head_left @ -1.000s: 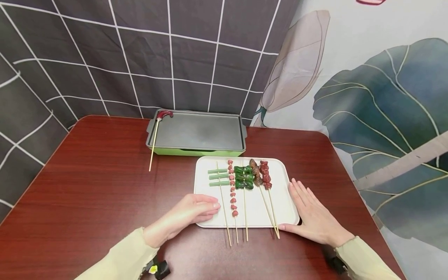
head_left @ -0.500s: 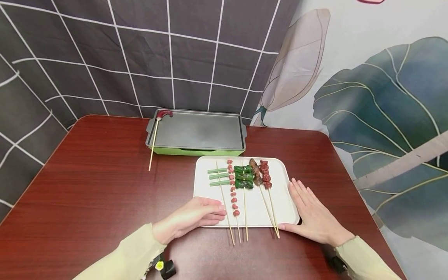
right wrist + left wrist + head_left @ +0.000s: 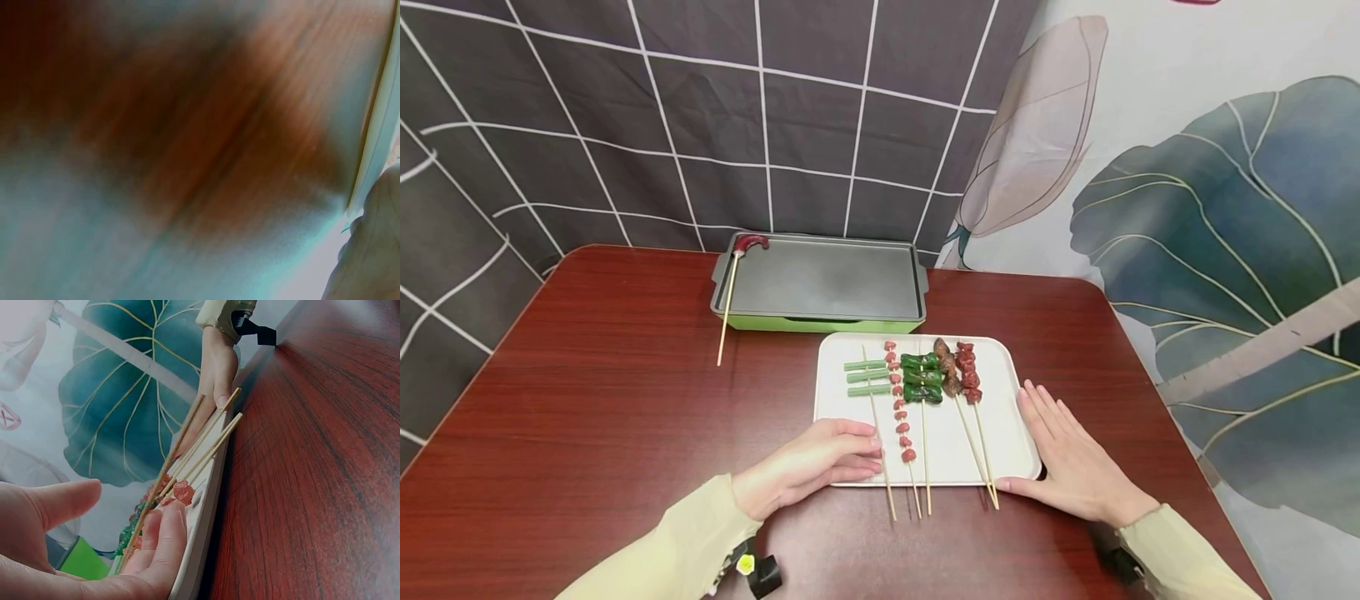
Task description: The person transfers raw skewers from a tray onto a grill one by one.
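On a white tray [image 3: 1000, 450] lie several skewers. From the left come a green-stick skewer [image 3: 868, 377], a skewer of small red pieces [image 3: 902, 427], a dark green wrapped skewer [image 3: 922, 377], a brown skewer [image 3: 948, 367] and a red meat skewer [image 3: 969, 372]. My left hand [image 3: 820, 458] reaches over the tray's near left corner, fingertips right at the green-stick skewer's stick. Its thumb [image 3: 75, 500] stands apart from the fingers in the left wrist view. Flat along the tray's right edge rests my right hand [image 3: 1075, 458], thumb at the near corner.
Behind the tray stands a grey griddle pan [image 3: 827, 279] on a green base [image 3: 760, 322]. A skewer with a curved dark red piece [image 3: 749, 242] lies across its left side, the stick reaching over the front edge. Everything stands on a reddish wooden table [image 3: 587, 400].
My left hand has moved a little right. The lower part of the red-piece skewer has swung right; the green-stick skewer's lower end shifted right, then back left. My right hand has stayed put.
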The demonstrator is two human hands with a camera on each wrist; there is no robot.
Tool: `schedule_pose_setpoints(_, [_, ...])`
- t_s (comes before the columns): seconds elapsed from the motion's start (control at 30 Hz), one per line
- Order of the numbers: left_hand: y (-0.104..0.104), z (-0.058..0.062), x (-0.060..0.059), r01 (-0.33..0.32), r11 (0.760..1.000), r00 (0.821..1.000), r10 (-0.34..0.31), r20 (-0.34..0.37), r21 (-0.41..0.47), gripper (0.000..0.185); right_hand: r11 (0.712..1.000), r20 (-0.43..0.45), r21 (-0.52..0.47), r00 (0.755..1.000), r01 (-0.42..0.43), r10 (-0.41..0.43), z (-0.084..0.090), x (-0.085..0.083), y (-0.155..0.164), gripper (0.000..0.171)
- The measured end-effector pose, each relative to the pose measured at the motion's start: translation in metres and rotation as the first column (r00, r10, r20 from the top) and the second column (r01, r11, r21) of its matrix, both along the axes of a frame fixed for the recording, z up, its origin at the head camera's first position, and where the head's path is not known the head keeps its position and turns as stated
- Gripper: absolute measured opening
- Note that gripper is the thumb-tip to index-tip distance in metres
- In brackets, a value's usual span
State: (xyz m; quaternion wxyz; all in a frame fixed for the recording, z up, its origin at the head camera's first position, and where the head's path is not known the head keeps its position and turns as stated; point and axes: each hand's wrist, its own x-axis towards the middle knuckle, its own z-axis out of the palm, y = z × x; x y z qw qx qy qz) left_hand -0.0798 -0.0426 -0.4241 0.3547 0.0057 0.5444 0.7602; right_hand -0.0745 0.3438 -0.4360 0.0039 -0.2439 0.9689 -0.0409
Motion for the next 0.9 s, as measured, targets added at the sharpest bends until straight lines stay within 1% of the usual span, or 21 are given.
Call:
schedule_pose_setpoints(0.1, [0.001, -0.002, -0.001, -0.010, 1.000, 1.000, 0.010, -0.009, -0.015, 0.044, 1.000, -0.007, -0.003, 1.000, -0.004, 0.004, 0.001, 0.000, 0.000, 0.119])
schedule_pose_setpoints(0.27, [0.001, -0.001, -0.001, -0.019, 0.999, 1.000, 0.018, -0.007, -0.028, 0.038, 1.000, 0.000, 0.003, 1.000, 0.001, -0.001, 0.002, 0.000, 0.000, 0.120])
schedule_pose_setpoints(0.43, [-0.002, 0.001, 0.001, -0.012, 0.999, 1.000, 0.011, -0.008, -0.034, 0.040, 1.000, 0.017, 0.004, 1.000, 0.011, -0.011, 0.002, 0.000, 0.000, 0.120])
schedule_pose_setpoints(0.57, [-0.006, 0.003, 0.004, -0.004, 0.997, 1.000, 0.003, -0.017, -0.081, 0.040, 1.000, 0.003, -0.013, 1.000, 0.003, -0.003, 0.002, 0.001, -0.001, 0.119])
schedule_pose_setpoints(0.67, [-0.009, 0.004, 0.005, -0.008, 0.993, 1.000, 0.004, -0.029, -0.117, 0.036, 1.000, -0.019, -0.023, 1.000, -0.012, 0.011, 0.002, 0.001, -0.002, 0.118])
schedule_pose_setpoints(0.73, [-0.011, 0.004, 0.005, -0.016, 0.992, 0.999, 0.012, -0.034, -0.123, 0.033, 1.000, -0.021, -0.023, 1.000, -0.014, 0.013, 0.003, 0.001, -0.003, 0.118])
schedule_pose_setpoints(0.9, [-0.015, 0.004, 0.007, -0.030, 0.992, 0.999, 0.025, -0.042, -0.123, 0.026, 1.000, 0.004, -0.021, 1.000, -0.006, 0.006, 0.004, 0.002, -0.004, 0.117])
